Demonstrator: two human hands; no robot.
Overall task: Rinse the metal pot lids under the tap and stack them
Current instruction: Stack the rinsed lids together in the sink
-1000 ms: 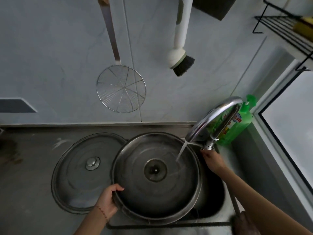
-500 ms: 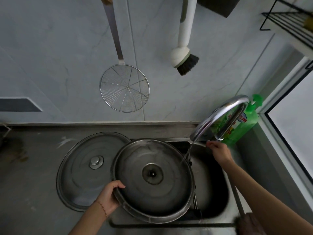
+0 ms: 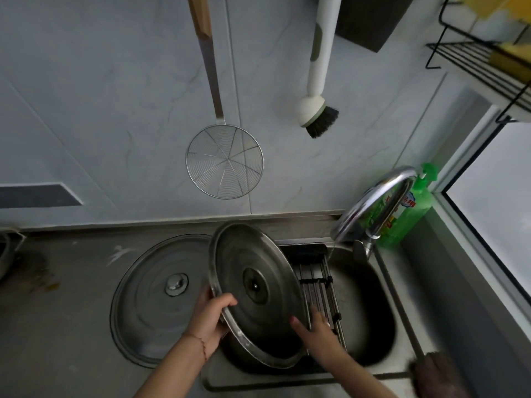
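Both your forearms are reaching in from the bottom edge toward the sink (image 3: 399, 285). Your left hand (image 3: 209, 319) is curling round the lid (image 3: 255, 291), thumb over its rim, tilting it above the sink's left side. Your right hand (image 3: 314, 326) is lying open, fingers flat against the lid's lower right edge. A second lid (image 3: 155, 300) is lying flat just left of the sink. The tap (image 3: 373, 205) is trickling at the sink's back. Left fingers are hiding behind the lid.
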